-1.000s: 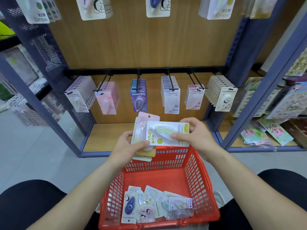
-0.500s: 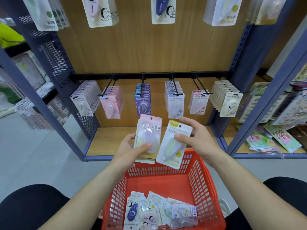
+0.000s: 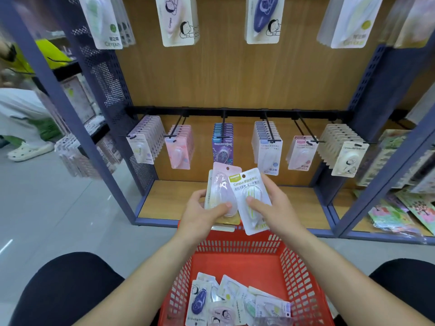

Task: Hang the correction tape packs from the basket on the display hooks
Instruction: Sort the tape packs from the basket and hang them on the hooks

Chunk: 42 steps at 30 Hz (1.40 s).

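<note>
My left hand [image 3: 202, 214] grips a small stack of correction tape packs, a pink pack [image 3: 223, 184] on top. My right hand [image 3: 274, 204] pinches a white pack with green stripes [image 3: 250, 196], held upright just right of the stack and overlapping it. Both hands are above the far rim of the red basket [image 3: 303, 274], where several more packs [image 3: 235, 302] lie at the near end. A black rail of display hooks [image 3: 270, 130] carries rows of hung packs straight ahead.
The blue shelf frame [image 3: 77, 123] stands at the left, another post [image 3: 381, 184] at the right with stationery behind it. A wooden shelf board [image 3: 169, 198] lies under the hooks. A person's leg and shoe [image 3: 26, 151] are at the far left. My knees flank the basket.
My right hand has turned the green-striped pack from lying sideways to upright and moved it beside the pink stack. My head has tilted up, showing more of the hooks.
</note>
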Motion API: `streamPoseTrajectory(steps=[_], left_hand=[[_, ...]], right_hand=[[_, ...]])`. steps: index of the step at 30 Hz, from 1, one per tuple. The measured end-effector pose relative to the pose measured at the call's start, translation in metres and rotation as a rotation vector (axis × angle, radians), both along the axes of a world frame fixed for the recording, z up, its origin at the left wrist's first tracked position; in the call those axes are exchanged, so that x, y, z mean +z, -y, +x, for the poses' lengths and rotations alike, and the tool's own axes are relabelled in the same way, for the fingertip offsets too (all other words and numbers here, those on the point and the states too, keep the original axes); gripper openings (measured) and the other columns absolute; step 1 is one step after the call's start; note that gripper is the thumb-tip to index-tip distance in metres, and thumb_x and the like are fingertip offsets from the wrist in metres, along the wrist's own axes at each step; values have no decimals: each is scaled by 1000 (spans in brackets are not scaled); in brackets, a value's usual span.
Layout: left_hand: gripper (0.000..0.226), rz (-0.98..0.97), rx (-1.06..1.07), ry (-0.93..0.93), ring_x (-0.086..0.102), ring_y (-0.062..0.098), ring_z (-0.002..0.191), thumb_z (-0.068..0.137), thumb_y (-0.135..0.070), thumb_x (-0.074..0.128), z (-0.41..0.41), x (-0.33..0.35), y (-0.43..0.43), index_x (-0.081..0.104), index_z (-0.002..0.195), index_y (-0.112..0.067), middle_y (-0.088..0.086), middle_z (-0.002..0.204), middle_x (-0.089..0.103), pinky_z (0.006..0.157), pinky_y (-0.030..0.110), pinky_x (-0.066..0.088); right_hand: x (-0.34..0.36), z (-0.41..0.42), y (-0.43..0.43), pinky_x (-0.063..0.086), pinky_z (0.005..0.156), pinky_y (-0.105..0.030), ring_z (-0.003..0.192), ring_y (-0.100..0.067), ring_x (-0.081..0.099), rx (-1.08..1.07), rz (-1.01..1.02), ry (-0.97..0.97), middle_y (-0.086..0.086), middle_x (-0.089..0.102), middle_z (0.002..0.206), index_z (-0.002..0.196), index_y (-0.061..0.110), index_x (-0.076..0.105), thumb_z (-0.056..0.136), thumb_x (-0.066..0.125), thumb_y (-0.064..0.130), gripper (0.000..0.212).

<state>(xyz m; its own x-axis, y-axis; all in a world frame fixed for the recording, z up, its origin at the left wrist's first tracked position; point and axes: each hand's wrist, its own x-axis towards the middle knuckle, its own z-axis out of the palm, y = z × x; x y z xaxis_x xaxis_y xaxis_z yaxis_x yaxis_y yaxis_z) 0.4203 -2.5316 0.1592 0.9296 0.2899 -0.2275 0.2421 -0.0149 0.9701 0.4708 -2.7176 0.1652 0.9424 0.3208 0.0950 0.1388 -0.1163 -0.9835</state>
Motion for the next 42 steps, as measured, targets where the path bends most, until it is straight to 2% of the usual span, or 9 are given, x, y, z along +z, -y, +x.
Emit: streamPoseTrajectory(steps=[5, 11, 15, 21, 27, 30, 33, 38, 42], left_hand=[[67, -24, 12, 42, 77, 18, 92, 61, -37, 88, -6, 8, -10, 59, 121, -29, -4, 101, 79, 94, 51, 58], [61, -22, 62, 149, 76, 20, 95, 64, -33, 88, -15, 32, -26, 61, 119, -32, -4, 103, 79, 94, 51, 58], [50, -36, 76, 222, 76, 20, 96, 76, -18, 88, -21, 55, -39, 63, 118, -26, -1, 104, 79, 95, 50, 58], [54, 0, 94, 329, 75, 16, 96, 78, -22, 87, -12, 102, -59, 61, 124, -30, -4, 109, 77, 88, 36, 58], [61, 49, 62, 394, 74, 17, 100, 69, -33, 87, 7, 148, -61, 61, 125, -31, -8, 111, 76, 92, 48, 59], [65, 66, 28, 418, 74, 16, 100, 67, -35, 89, 22, 167, -46, 61, 126, -29, -8, 110, 76, 89, 41, 59], [56, 59, -7, 433, 72, 12, 101, 77, -27, 88, 39, 185, -23, 59, 125, -28, -7, 112, 75, 80, 28, 56], [49, 53, -72, 432, 72, 17, 103, 79, -28, 86, 77, 207, 15, 57, 117, -35, -5, 115, 74, 93, 43, 58], [51, 54, -124, 467, 72, 13, 102, 80, -26, 86, 109, 224, 43, 57, 122, -33, -7, 114, 74, 92, 37, 57]], right_hand=[[4, 0, -7, 50, 102, -30, 124, -6, 62, 29, 6, -10, 12, 68, 132, 144, 30, 51, 93, 68, 1, 61], [20, -4, -30, 58, 88, -57, 93, -25, 76, -109, 50, -74, -3, 79, 99, 112, 16, 67, 89, 77, 16, 26], [48, -3, -45, 60, 82, -48, 89, -25, 76, -111, 54, -46, -5, 79, 93, 104, 14, 71, 90, 76, 23, 17], [97, -1, -72, 58, 53, -33, 77, -18, 74, -81, 36, -9, -2, 75, 99, 111, 22, 68, 100, 59, 40, 22], [142, 11, -72, 57, 51, -34, 71, -21, 73, -49, 151, -94, -3, 72, 100, 117, 21, 62, 102, 54, 21, 17], [163, 21, -49, 57, 54, -34, 75, -21, 74, -90, 190, -39, -6, 73, 106, 117, 17, 63, 101, 57, 16, 17], [180, 38, -16, 61, 62, -39, 83, -19, 76, -214, 229, 66, -2, 74, 111, 124, 17, 57, 99, 66, 20, 27], [217, 82, 45, 61, 63, -33, 94, -16, 74, -480, 353, 199, 2, 71, 117, 133, 24, 52, 98, 67, 20, 38], [249, 129, 82, 63, 63, -32, 93, -14, 73, -587, 382, 265, 1, 68, 120, 133, 24, 53, 99, 65, 19, 36]])
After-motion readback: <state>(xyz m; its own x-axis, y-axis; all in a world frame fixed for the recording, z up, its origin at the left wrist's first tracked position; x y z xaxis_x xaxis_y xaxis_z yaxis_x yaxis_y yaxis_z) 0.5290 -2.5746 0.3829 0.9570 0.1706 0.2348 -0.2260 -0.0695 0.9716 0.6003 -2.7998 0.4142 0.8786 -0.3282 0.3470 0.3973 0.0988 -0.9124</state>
